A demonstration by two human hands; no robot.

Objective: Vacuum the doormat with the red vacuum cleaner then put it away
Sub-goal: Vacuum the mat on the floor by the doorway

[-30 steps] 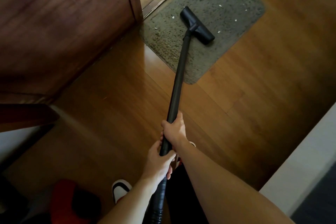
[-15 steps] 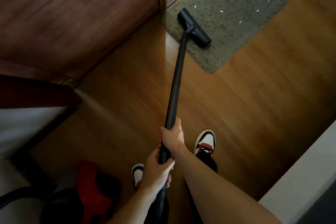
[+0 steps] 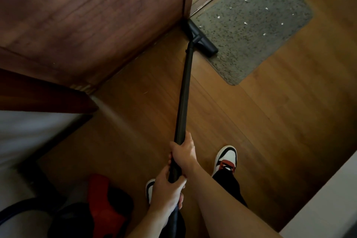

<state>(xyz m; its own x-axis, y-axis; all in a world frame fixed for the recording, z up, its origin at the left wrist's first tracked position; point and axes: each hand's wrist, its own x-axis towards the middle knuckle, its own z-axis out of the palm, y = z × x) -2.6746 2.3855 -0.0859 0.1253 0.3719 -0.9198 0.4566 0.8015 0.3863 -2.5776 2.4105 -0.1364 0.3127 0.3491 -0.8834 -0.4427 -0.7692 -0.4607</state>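
A grey speckled doormat (image 3: 255,25) lies at the top right by a door sill, with several white scraps on it. The black floor nozzle (image 3: 202,39) of the vacuum sits on the mat's near left edge, beside the corner of a wooden door. A long black wand (image 3: 185,91) runs from the nozzle down to my hands. My right hand (image 3: 183,152) grips the wand higher up; my left hand (image 3: 166,189) grips it just below. The red and black vacuum cleaner body (image 3: 104,205) stands on the floor at the lower left, behind me.
A dark wooden door (image 3: 87,19) fills the upper left. The floor (image 3: 260,121) is brown wood. A white wall or ledge (image 3: 324,205) runs along the lower right. My two sneakers, one of them (image 3: 226,158) red, white and black, stand beside the wand. A black hose (image 3: 17,208) curves at the bottom left.
The nozzle has been pulled back toward me across the mat, from its middle to its near left edge. The view has shifted, so my feet and the vacuum body show more.
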